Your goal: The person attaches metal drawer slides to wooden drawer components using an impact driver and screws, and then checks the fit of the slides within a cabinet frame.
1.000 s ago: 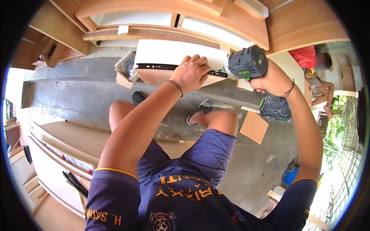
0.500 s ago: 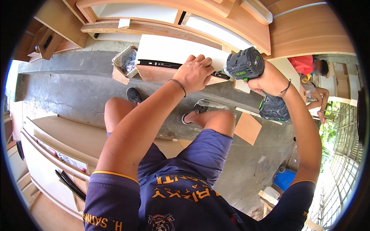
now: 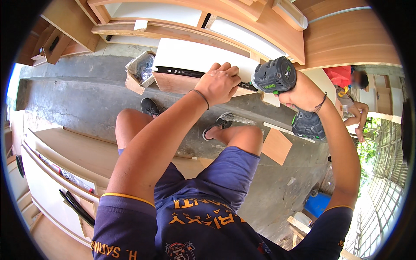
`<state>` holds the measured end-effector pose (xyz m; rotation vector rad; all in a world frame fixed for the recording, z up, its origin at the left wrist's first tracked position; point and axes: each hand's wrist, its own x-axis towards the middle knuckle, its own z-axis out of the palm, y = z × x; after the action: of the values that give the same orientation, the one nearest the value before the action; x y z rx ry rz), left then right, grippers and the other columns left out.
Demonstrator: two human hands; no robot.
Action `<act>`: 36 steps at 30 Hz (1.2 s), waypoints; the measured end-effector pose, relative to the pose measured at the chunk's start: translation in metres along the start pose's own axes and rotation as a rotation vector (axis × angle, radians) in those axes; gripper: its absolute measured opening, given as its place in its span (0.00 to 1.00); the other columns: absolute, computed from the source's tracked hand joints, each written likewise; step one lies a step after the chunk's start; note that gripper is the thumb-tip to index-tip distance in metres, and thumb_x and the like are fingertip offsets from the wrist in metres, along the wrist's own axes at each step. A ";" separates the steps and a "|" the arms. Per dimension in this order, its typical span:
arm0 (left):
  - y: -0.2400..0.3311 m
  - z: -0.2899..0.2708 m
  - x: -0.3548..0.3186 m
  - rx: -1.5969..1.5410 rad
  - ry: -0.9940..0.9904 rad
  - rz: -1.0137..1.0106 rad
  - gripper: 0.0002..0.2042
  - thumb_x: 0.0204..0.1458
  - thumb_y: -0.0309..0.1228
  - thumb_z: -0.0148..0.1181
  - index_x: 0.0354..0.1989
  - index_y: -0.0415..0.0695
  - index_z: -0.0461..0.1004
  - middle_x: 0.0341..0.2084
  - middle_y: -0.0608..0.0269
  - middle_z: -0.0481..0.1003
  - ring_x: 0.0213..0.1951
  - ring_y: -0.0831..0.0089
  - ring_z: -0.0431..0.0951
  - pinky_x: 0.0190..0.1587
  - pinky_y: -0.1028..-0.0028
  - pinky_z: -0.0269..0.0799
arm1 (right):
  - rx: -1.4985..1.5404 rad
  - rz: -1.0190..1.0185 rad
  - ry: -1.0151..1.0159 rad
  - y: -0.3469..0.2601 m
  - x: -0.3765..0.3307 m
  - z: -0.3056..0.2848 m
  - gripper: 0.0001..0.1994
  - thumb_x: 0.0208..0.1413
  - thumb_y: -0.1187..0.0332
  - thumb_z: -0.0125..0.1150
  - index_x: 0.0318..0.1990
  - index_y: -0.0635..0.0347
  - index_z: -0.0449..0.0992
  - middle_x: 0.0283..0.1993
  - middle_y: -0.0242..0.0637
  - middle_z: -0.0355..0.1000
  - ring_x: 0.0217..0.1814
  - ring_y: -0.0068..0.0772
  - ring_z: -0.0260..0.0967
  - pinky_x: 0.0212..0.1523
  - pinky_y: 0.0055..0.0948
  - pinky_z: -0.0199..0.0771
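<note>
Grey concrete floor [image 3: 277, 186] underfoot, wooden cabinet frames [image 3: 264, 26] across the top, barred window [image 3: 385, 169] along the right rim. One black rail [image 3: 175, 70], lying lengthwise along the near edge of one white board [image 3: 195, 52], just beyond two dark shoes [image 3: 149, 106]. Two hands on the work: left hand [image 3: 219, 82] with fingers curled over rail and board edge, clasping both; right hand [image 3: 299, 93] closed round the grip of one drill [image 3: 274, 76], nose pointed at the rail's right end. Contact between drill tip and rail too small and hidden to tell. In the way of a full view: left hand across part of the rail, drill body across the board's right end.

Just beside the board's left end, one open box [image 3: 141, 71] with clear plastic inside. On the floor below the drill, one flat square of wood [image 3: 277, 146]. Toward the lower right, one blue container [image 3: 317, 203]. At lower left, long panels [image 3: 86, 154] and at least two black strips [image 3: 78, 208]. Upper right, one other person [image 3: 340, 78] in red, well apart from both hands.
</note>
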<state>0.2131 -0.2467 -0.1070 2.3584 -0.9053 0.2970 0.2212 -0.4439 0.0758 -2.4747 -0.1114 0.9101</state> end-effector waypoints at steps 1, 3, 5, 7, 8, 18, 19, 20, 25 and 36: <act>0.000 0.000 0.000 0.004 -0.005 -0.002 0.06 0.46 0.32 0.59 0.33 0.49 0.76 0.35 0.68 0.69 0.42 0.69 0.69 0.46 0.67 0.62 | -0.007 -0.003 0.001 -0.002 -0.001 0.000 0.10 0.37 0.75 0.61 0.30 0.66 0.72 0.19 0.33 0.69 0.19 0.21 0.66 0.21 0.24 0.69; 0.000 0.001 -0.001 0.003 -0.004 -0.004 0.06 0.46 0.32 0.59 0.33 0.49 0.76 0.34 0.68 0.69 0.42 0.69 0.69 0.46 0.67 0.62 | -0.013 -0.011 0.004 -0.003 -0.001 0.001 0.09 0.37 0.75 0.61 0.30 0.66 0.72 0.19 0.33 0.69 0.19 0.21 0.66 0.21 0.24 0.69; -0.001 0.001 0.000 -0.007 0.010 0.000 0.06 0.46 0.32 0.59 0.33 0.49 0.76 0.34 0.68 0.69 0.42 0.69 0.68 0.46 0.67 0.62 | -0.013 -0.020 0.010 -0.004 -0.001 0.002 0.09 0.36 0.75 0.61 0.30 0.66 0.72 0.19 0.32 0.69 0.19 0.21 0.65 0.21 0.25 0.68; 0.000 0.001 0.000 -0.001 -0.002 -0.006 0.06 0.46 0.32 0.59 0.33 0.49 0.76 0.34 0.68 0.69 0.42 0.69 0.68 0.46 0.67 0.62 | -0.012 -0.009 0.012 -0.006 -0.001 0.002 0.09 0.36 0.75 0.60 0.29 0.66 0.72 0.18 0.33 0.68 0.18 0.21 0.65 0.22 0.25 0.68; 0.000 0.001 0.000 0.001 -0.009 -0.010 0.06 0.46 0.32 0.59 0.33 0.49 0.76 0.34 0.68 0.69 0.42 0.69 0.68 0.46 0.67 0.62 | -0.011 -0.002 0.013 -0.006 -0.001 0.002 0.09 0.36 0.75 0.60 0.29 0.65 0.72 0.18 0.33 0.68 0.18 0.21 0.65 0.22 0.25 0.68; 0.000 0.001 0.000 0.005 0.006 -0.002 0.05 0.46 0.32 0.59 0.32 0.49 0.76 0.34 0.68 0.68 0.42 0.69 0.68 0.46 0.68 0.62 | 0.005 0.007 0.019 -0.007 -0.001 0.004 0.09 0.36 0.76 0.59 0.30 0.65 0.72 0.16 0.32 0.67 0.17 0.21 0.64 0.21 0.25 0.66; 0.001 0.001 0.000 0.003 0.006 0.000 0.06 0.46 0.32 0.59 0.32 0.49 0.76 0.34 0.68 0.68 0.42 0.69 0.68 0.46 0.68 0.63 | 0.013 0.017 0.017 -0.006 -0.001 0.004 0.10 0.37 0.76 0.59 0.31 0.64 0.72 0.17 0.32 0.67 0.17 0.21 0.63 0.21 0.25 0.66; 0.000 0.000 0.000 0.005 0.005 0.001 0.06 0.45 0.32 0.59 0.32 0.49 0.76 0.34 0.68 0.68 0.42 0.69 0.68 0.46 0.68 0.63 | 0.023 0.023 0.015 -0.006 -0.001 0.004 0.10 0.37 0.76 0.59 0.32 0.64 0.73 0.17 0.32 0.67 0.17 0.21 0.63 0.21 0.24 0.66; 0.000 0.001 0.000 0.010 0.004 0.008 0.06 0.45 0.32 0.60 0.31 0.48 0.76 0.35 0.68 0.69 0.42 0.69 0.68 0.45 0.67 0.63 | 0.064 0.066 0.016 -0.010 -0.005 0.005 0.11 0.39 0.75 0.60 0.34 0.64 0.73 0.18 0.30 0.67 0.18 0.20 0.63 0.21 0.25 0.67; 0.000 0.000 -0.001 0.006 0.001 -0.003 0.05 0.45 0.31 0.58 0.31 0.48 0.76 0.35 0.68 0.69 0.42 0.70 0.68 0.46 0.68 0.62 | -0.017 0.030 -0.013 -0.009 0.000 0.003 0.08 0.37 0.75 0.57 0.30 0.64 0.72 0.16 0.32 0.66 0.16 0.21 0.63 0.21 0.25 0.66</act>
<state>0.2126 -0.2467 -0.1076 2.3645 -0.9016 0.2996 0.2200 -0.4347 0.0784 -2.4927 -0.0865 0.9411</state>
